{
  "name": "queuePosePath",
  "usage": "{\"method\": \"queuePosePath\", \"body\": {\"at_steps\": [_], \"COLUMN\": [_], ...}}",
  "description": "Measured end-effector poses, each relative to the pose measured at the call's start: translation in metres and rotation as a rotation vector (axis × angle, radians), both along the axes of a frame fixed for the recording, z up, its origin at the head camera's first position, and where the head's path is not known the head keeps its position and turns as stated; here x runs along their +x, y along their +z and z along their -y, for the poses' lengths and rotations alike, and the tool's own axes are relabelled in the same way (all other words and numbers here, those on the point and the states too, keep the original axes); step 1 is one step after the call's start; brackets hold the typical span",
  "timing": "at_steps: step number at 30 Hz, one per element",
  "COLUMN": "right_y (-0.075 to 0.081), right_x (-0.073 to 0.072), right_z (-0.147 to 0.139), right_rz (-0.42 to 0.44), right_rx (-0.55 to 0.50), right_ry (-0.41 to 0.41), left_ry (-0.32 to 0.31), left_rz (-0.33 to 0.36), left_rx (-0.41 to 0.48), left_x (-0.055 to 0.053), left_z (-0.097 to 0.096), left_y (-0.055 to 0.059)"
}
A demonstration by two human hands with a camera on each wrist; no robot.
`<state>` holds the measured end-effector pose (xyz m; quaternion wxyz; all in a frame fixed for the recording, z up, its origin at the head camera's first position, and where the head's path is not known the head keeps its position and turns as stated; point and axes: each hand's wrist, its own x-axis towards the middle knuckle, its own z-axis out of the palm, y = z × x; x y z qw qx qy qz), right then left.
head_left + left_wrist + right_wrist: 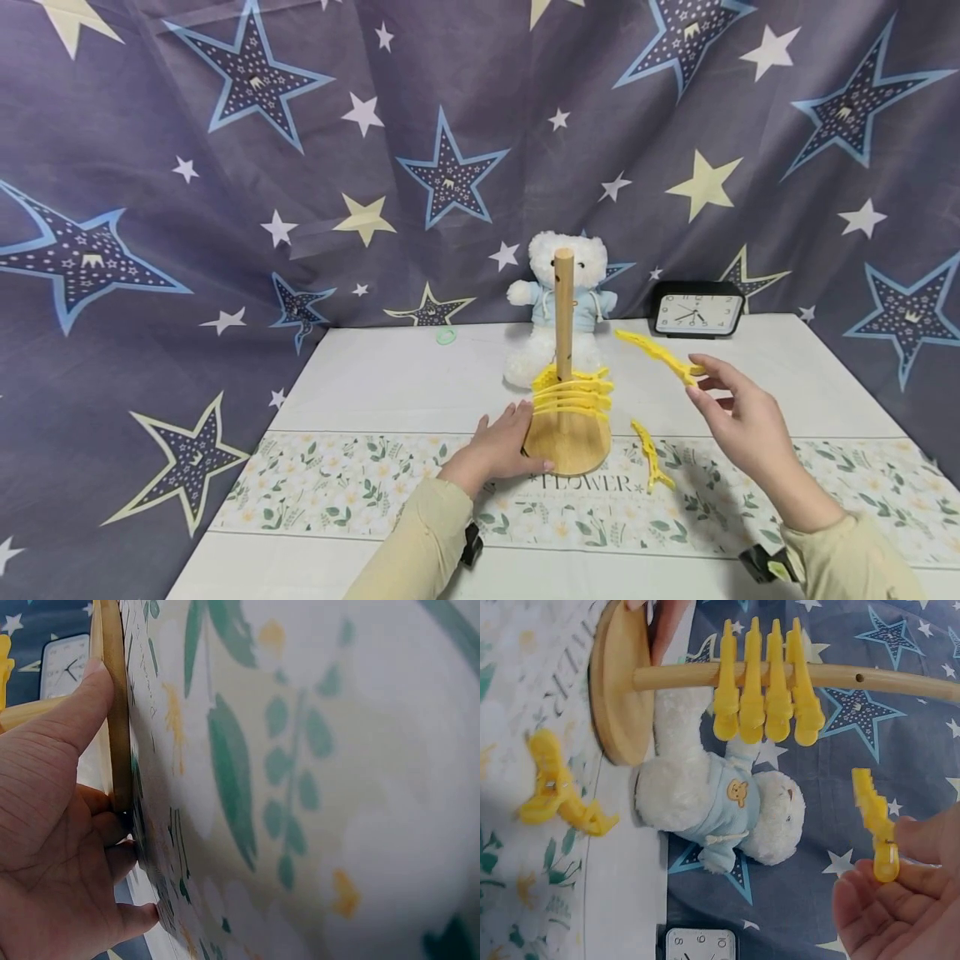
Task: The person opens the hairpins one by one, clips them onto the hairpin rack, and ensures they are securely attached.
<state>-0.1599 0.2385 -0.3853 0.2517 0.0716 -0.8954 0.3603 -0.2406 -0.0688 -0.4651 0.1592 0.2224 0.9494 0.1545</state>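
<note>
A wooden stand has a round base [567, 450] and an upright post [563, 312]. My left hand [495, 450] grips the base at its left rim, thumb over the edge, fingers around the side. Several yellow alligator hair clips [751, 705] are clamped on the post, one above another, low down. To the right of the stand, my right hand [750, 421] pinches another yellow alligator hair clip [654, 352] between thumb and fingers, raised above the table and apart from the post. One more clip [649, 458] lies on the table right of the base.
Behind the stand sits a white teddy bear [542, 308] in a light blue hoodie. A black clock [697, 315] stands at the back right, and a small green ring [446, 337] lies at the back left. A flower-print runner [337, 483] crosses the white table; a starry curtain hangs behind.
</note>
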Motion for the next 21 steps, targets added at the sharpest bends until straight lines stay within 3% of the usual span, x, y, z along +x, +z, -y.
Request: {"method": "queuePosePath", "body": {"at_steps": [11, 21], "right_y": [0.005, 0.005], "right_x": [-0.004, -0.008], "right_z": [0.012, 0.017], "right_rz": [-0.097, -0.16], "right_rx": [0.039, 0.105], "right_ry": [0.069, 0.056], "left_ry": [0.003, 0.002], "left_rz": [0.005, 0.004], "left_rx": [0.005, 0.001], "left_x": [0.001, 0.0], "left_z": [0.001, 0.0], "left_y": [-0.001, -0.001]}}
